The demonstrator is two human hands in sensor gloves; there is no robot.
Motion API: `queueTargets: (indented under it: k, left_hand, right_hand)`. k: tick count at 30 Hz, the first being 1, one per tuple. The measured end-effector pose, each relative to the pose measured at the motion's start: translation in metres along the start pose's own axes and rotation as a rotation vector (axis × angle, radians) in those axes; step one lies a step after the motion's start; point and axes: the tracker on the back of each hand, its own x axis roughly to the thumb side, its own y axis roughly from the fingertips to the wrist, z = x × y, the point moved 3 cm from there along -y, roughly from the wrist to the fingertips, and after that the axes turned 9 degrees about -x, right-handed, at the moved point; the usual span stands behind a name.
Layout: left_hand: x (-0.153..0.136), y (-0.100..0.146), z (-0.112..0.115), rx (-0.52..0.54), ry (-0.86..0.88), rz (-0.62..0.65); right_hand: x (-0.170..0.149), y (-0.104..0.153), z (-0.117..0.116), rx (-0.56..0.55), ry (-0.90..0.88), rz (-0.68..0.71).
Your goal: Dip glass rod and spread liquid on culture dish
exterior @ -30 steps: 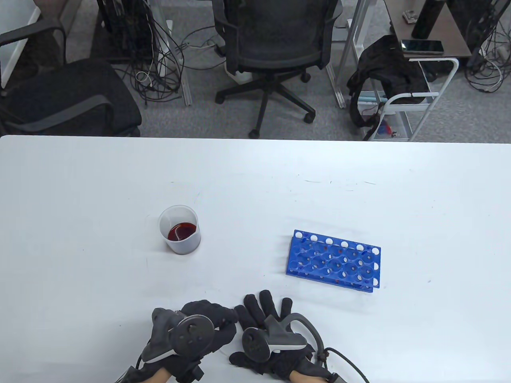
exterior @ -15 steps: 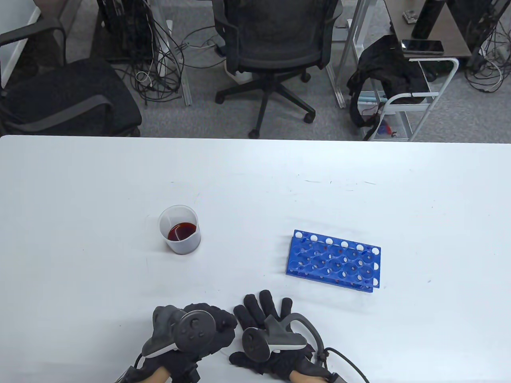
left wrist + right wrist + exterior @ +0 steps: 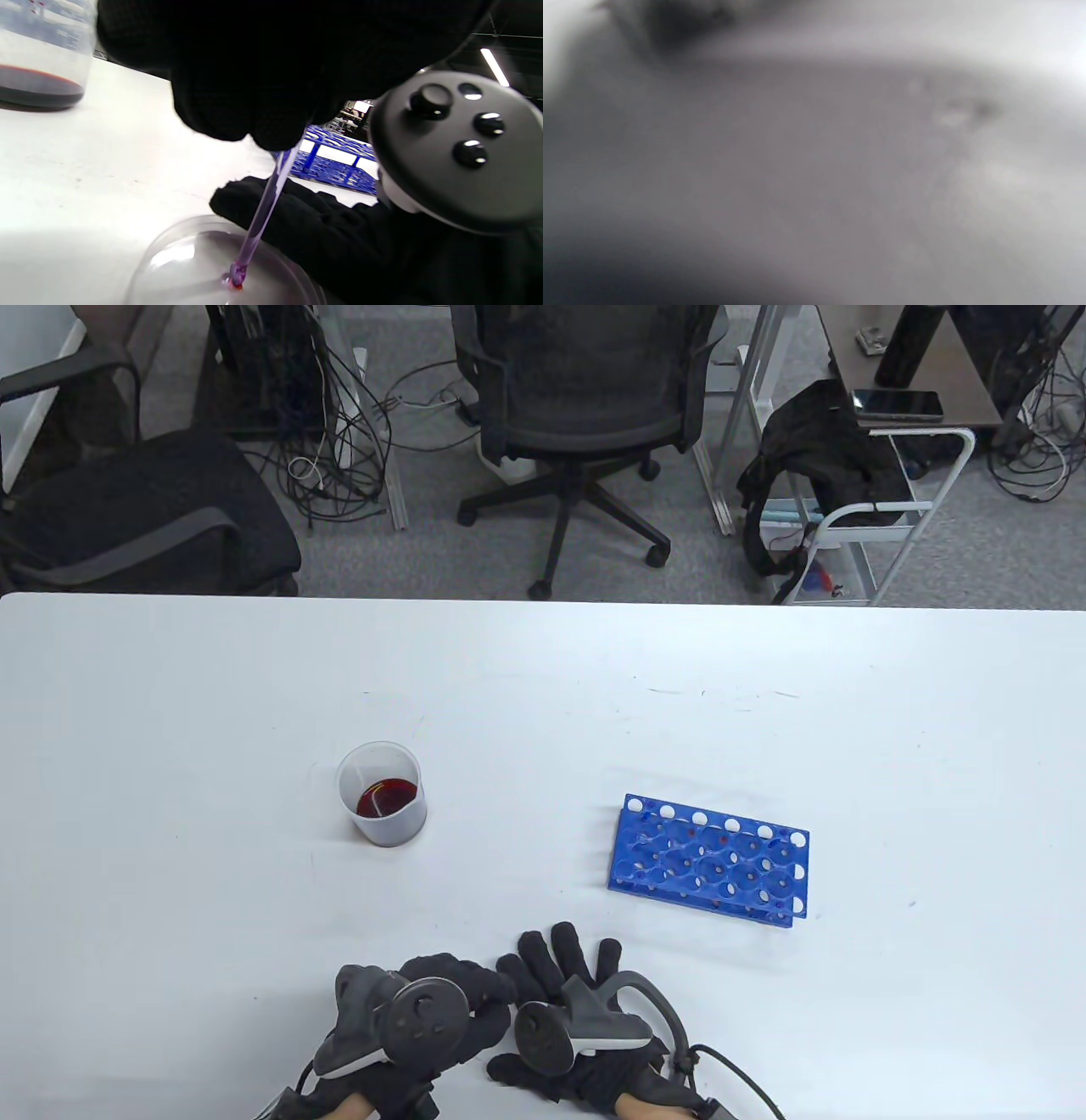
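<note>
In the left wrist view my left hand (image 3: pixel 271 135) pinches a clear glass rod (image 3: pixel 263 207) that slants down into a clear culture dish (image 3: pixel 169 258). The rod's tip touches the dish floor, with a small red drop (image 3: pixel 236 286) at it. My right hand (image 3: pixel 339 237) lies flat against the dish's far side. In the table view the left hand (image 3: pixel 475 984) is curled near the front edge and the right hand (image 3: pixel 560 963) lies flat beside it with fingers spread. The hands hide the dish and rod there. The right wrist view is a grey blur.
A clear beaker of dark red liquid (image 3: pixel 382 806) stands left of the table's middle and also shows in the left wrist view (image 3: pixel 38 63). A blue tube rack (image 3: pixel 708 861) sits to the right. Office chairs and a cart stand beyond the far edge.
My left hand has shifted a little to the right and toward the front edge. The right hand, beaker and rack have not moved.
</note>
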Motion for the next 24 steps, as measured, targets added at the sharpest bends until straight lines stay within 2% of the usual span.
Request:
queueTargets:
  k: [6,15,24]
  left_hand:
    - [-0.0034,0.0003,-0.0027,-0.013,-0.012,-0.032]
    - [-0.0079,-0.0005,-0.0038,-0.108,0.021,-0.025]
    - [-0.0038,-0.0011,0.0008,-0.100,0.063,0.009]
  right_hand:
    - [0.0000,0.0000,0.0000,0.000,0.000,0.000]
    - [0.0000,0.0000,0.0000,0.000,0.000,0.000]
    - [0.0000,0.0000,0.0000,0.000,0.000,0.000]
